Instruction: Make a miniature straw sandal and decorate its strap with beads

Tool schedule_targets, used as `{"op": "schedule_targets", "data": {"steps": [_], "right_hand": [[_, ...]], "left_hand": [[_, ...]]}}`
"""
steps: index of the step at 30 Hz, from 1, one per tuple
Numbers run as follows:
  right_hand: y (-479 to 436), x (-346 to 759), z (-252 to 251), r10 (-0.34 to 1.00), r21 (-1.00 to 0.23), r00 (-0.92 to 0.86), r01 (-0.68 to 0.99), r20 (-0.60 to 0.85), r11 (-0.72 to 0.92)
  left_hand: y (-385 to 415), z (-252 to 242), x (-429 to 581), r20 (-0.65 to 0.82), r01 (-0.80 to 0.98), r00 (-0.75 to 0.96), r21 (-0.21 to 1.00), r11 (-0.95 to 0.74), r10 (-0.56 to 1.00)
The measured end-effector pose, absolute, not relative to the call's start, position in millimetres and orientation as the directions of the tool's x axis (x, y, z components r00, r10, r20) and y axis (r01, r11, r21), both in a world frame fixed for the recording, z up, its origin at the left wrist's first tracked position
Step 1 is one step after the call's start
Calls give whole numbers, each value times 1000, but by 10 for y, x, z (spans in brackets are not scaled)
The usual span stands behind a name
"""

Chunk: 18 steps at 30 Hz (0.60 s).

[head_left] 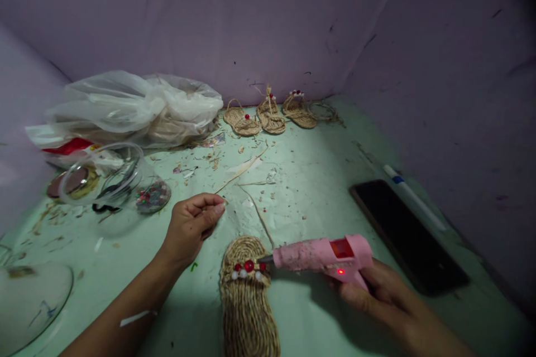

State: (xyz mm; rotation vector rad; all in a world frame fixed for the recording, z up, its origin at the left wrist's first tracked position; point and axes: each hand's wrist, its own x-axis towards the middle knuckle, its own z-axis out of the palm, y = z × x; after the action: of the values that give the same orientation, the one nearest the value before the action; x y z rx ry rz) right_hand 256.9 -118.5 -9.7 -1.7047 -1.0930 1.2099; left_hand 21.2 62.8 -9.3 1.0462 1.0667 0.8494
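A woven fibre sandal (pixel 250 312) lies at the bottom centre, with red and white beads (pixel 249 266) across its strap. My right hand (pixel 377 295) is closed round the handle of a pink glue gun (pixel 310 254), whose red light is lit. The gun's nozzle is at the right end of the beads. Left of the sandal's top, my left hand (pixel 196 223) is closed in a pinch; what it holds, if anything, is too small to name. A thin fibre strand (pixel 260 215) runs from near the left hand towards the nozzle.
Small woven sandals (pixel 271 117) stand along the back wall beside a plastic bag (pixel 138 106). Clear containers and a dish of beads (pixel 153 196) are on the left. A black phone (pixel 410 234) and a marker (pixel 414 198) lie right. Fibre scraps litter the green surface (pixel 310 178).
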Motion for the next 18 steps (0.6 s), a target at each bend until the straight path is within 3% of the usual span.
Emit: {"op": "schedule_targets", "data": {"steps": [7, 11, 18], "right_hand": [[-1166, 2564, -43, 927, -911, 218, 218, -305, -351], [-1094, 2499, 11, 929, -937, 218, 116, -301, -330], [-729, 2627, -68, 816, -922, 441, -74, -372, -381]], "left_hand": [[616, -87, 212, -259, -58, 270, 957, 284, 927], [621, -95, 202, -264, -70, 288, 953, 295, 921], [610, -126, 212, -257, -120, 337, 942, 312, 906]]}}
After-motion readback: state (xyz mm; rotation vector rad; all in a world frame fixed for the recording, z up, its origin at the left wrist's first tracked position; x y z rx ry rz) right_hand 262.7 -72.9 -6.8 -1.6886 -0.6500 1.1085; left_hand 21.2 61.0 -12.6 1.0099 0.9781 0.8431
